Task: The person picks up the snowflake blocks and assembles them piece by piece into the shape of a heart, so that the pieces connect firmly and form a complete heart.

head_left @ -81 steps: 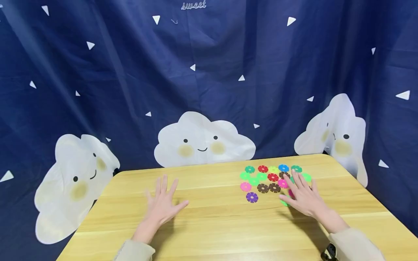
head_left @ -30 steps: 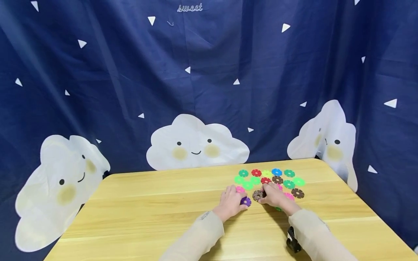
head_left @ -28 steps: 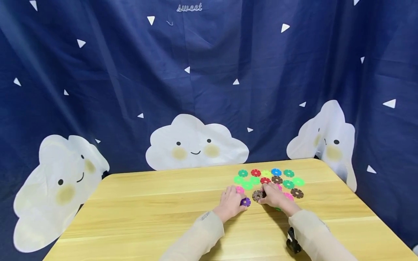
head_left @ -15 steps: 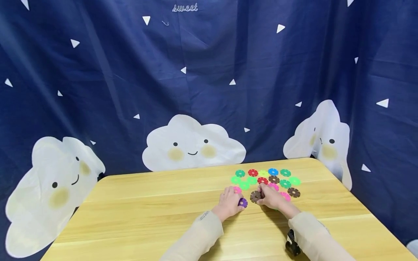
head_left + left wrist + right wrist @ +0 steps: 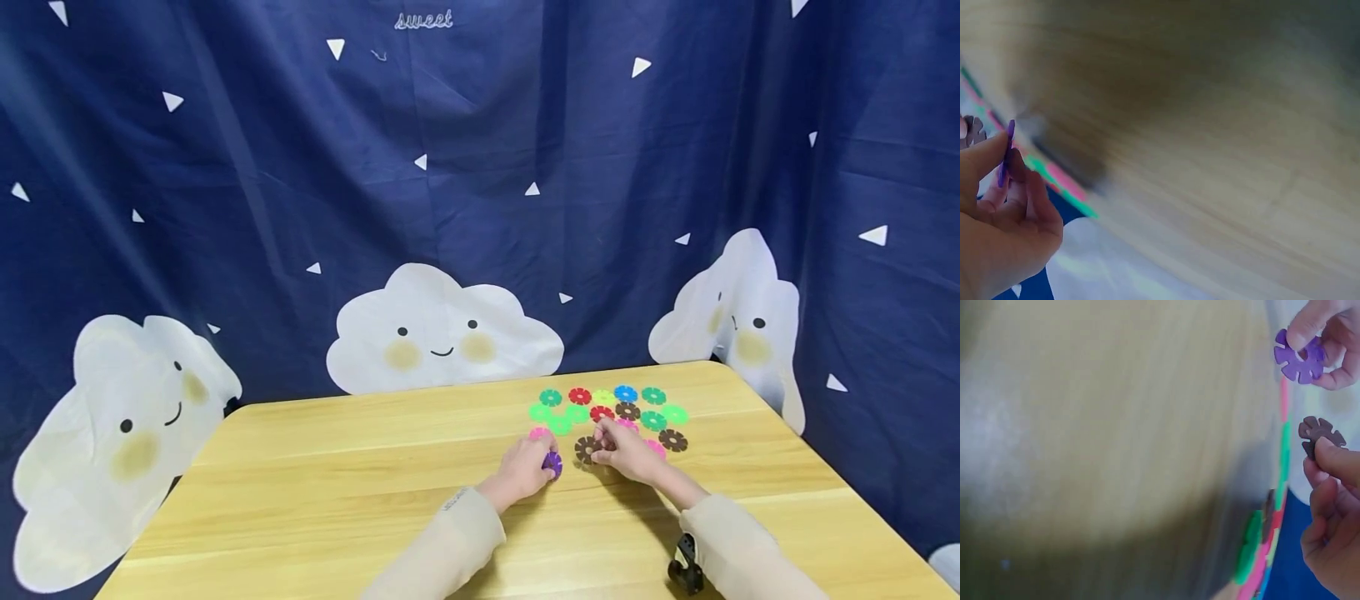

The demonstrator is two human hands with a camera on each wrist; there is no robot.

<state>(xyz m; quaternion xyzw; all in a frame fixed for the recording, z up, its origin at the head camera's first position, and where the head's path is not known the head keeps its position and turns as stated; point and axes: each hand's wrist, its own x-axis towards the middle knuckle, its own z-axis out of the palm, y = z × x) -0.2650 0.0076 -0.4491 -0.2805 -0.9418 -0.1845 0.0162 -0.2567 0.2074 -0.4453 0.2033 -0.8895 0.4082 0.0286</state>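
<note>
My left hand point(image 5: 522, 468) pinches a purple notched plastic disc point(image 5: 553, 467) between thumb and fingers. In the left wrist view that disc point(image 5: 1007, 156) stands edge-on, raised off the table. Just to its right, my right hand point(image 5: 636, 455) holds a brown notched disc point(image 5: 586, 450) by its right side. The right wrist view shows the brown disc point(image 5: 1319, 431) under the thumb, and the purple disc point(image 5: 1297, 359) a short gap away from it. The two discs do not touch. Part of each is covered by fingers.
Several notched discs lie flat beyond and right of my hands, among them a blue one point(image 5: 626, 393), a red one point(image 5: 580, 397) and another brown one point(image 5: 672, 440). They rest on a wooden table point(image 5: 322, 508). A dark blue curtain point(image 5: 480, 208) hangs behind it.
Both hands were spread wide apart, then came together at the discs. Each has taken a disc, one purple and one brown, and these are now raised from the table.
</note>
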